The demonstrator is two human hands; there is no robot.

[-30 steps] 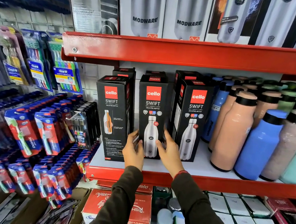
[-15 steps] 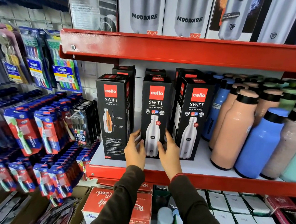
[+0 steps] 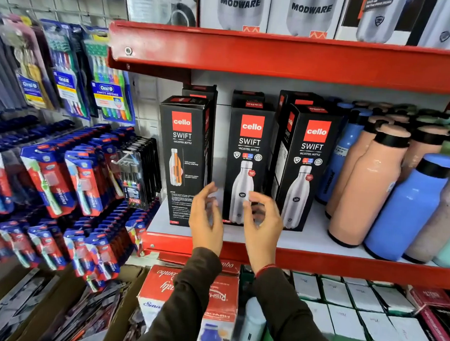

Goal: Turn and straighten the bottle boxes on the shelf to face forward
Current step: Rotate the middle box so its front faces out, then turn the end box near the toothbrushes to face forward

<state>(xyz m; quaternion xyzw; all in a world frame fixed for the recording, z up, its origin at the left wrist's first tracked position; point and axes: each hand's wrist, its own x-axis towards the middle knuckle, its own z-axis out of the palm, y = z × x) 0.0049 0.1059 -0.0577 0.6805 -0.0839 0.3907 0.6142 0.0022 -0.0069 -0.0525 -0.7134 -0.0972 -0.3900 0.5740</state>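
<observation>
Three black Cello Swift bottle boxes stand in a front row on the white shelf [image 3: 309,242]. The left box [image 3: 183,156] shows its side panel with an orange cutaway bottle. The middle box [image 3: 249,150] faces forward. The right box [image 3: 306,165] is turned slightly, so its left side shows. More black boxes [image 3: 247,97] stand behind them. My left hand [image 3: 206,217] and my right hand [image 3: 264,223] hover in front of the middle box's lower part, fingers spread, holding nothing.
Loose peach and blue bottles [image 3: 372,186] crowd the shelf's right side. A red shelf lip [image 3: 279,57] with Modware boxes [image 3: 240,6] hangs overhead. Toothbrush packs [image 3: 59,169] hang at left. Cartons [image 3: 191,298] fill the shelf below.
Both hands have let go of the middle box and pulled back a little toward me, fingers opening. The middle box now stands squarely facing forward.
</observation>
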